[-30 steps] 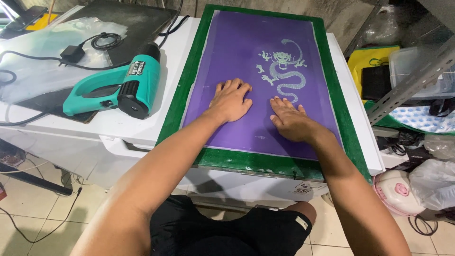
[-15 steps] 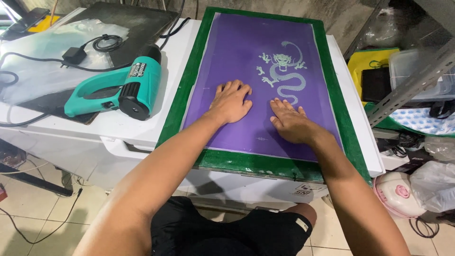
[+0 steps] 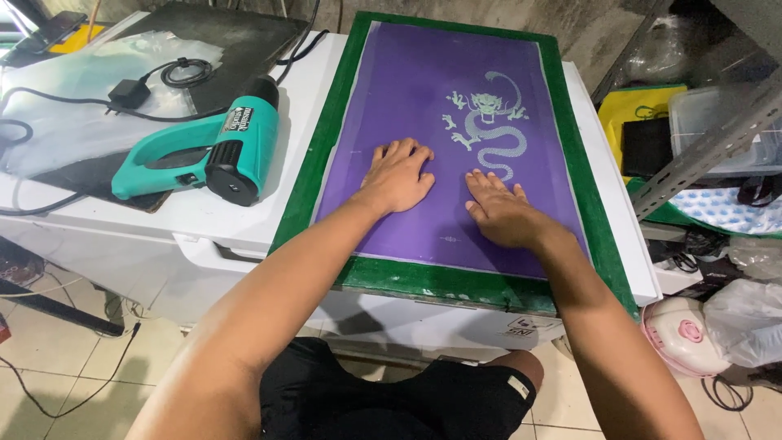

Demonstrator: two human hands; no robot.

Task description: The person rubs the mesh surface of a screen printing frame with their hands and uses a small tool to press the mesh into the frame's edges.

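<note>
Pressing left hand and right hand open and flat, gripping nothing, on purple mesh printing screen in green frame lying on white table. Maybe tearing from hard pushing.

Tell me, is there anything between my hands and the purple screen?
Nothing visible. The left hand and right hand both lie flat, palms down, directly on the purple screen inside its green frame. The heat gun lies off to the left.
</note>
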